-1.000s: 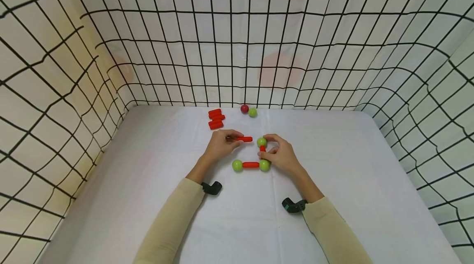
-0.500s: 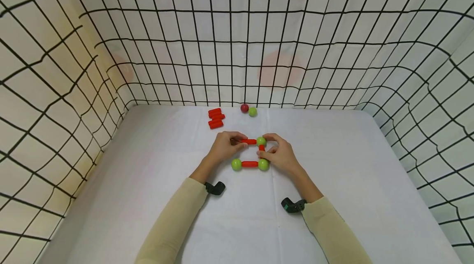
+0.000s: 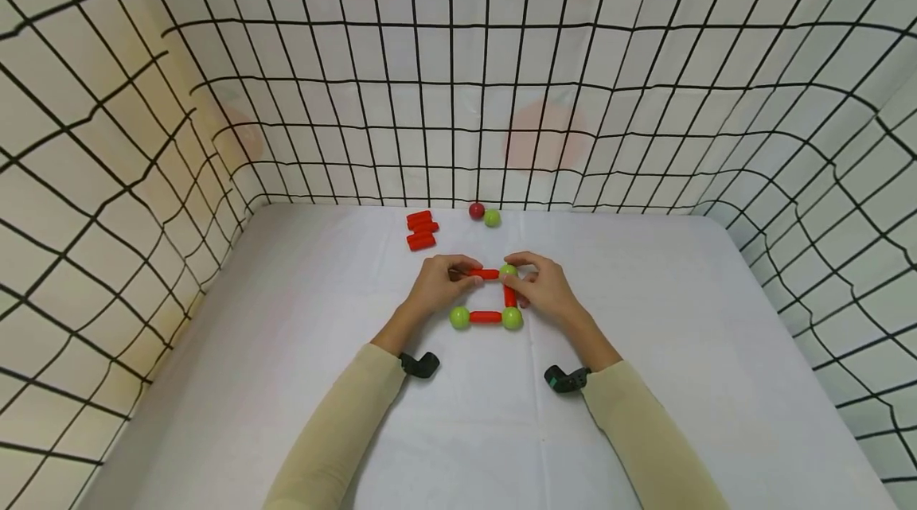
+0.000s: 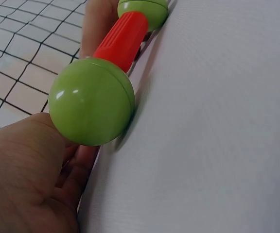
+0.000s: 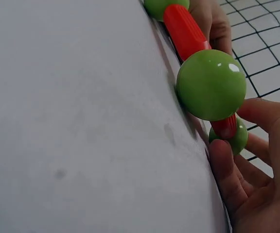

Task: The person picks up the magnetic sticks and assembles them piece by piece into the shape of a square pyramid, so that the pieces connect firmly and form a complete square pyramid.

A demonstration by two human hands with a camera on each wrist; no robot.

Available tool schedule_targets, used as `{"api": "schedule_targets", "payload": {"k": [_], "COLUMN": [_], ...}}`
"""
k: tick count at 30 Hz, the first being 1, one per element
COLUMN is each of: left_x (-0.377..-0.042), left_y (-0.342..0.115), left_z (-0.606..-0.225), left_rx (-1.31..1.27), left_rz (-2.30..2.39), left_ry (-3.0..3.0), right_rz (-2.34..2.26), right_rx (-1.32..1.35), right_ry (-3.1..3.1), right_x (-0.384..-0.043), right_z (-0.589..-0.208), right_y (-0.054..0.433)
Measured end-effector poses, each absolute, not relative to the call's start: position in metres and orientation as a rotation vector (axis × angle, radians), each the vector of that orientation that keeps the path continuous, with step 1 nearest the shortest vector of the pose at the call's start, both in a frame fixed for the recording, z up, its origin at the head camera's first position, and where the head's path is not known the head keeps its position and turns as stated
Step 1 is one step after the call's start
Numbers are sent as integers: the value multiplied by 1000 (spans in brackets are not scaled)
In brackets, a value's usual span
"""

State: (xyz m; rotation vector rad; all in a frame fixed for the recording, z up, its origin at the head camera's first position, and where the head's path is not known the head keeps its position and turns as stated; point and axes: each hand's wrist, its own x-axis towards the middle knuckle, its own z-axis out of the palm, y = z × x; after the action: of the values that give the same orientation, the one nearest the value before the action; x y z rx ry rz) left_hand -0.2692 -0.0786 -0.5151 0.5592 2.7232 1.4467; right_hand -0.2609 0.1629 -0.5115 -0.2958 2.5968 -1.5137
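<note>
In the head view, my left hand point(image 3: 442, 282) pinches a grooved red rod point(image 3: 486, 274) by its left end. That rod's right end meets a glossy green ball point(image 3: 509, 270), which my right hand point(image 3: 546, 287) grips between thumb and fingers. A second red rod point(image 3: 509, 297) runs from this ball down to a corner green ball point(image 3: 512, 318). From that corner, a third red rod point(image 3: 485, 317) leads left to another green ball point(image 3: 460, 317). In the left wrist view, this left-end ball point(image 4: 91, 102) hides the fingertips of my left hand point(image 4: 28, 170).
Several loose red rods point(image 3: 421, 231) lie in a small pile at the back. Beside them sit a dark red ball point(image 3: 476, 211) and a spare green ball point(image 3: 492, 217). Black netting point(image 3: 451, 80) borders the white-covered table point(image 3: 645, 295) at the back and sides.
My left hand has moved slightly right, bringing the red rod's end up to the upper green ball. My right thumb has shifted from beside the second rod up onto that ball.
</note>
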Motion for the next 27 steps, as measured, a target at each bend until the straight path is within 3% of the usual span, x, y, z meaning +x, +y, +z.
{"api": "schedule_targets", "payload": {"k": [17, 27], "left_x": [-276, -309], "left_y": [-81, -79], "left_z": [-509, -489], "left_rx": [564, 534], "left_rz": [1468, 1388], "left_ry": [2700, 2704], "right_rz": [-1564, -1540], "right_rx": [-294, -292], "right_ry": [2616, 2637], "right_x": [-263, -259], "right_z": [-519, -518], "right_y": [162, 163]}}
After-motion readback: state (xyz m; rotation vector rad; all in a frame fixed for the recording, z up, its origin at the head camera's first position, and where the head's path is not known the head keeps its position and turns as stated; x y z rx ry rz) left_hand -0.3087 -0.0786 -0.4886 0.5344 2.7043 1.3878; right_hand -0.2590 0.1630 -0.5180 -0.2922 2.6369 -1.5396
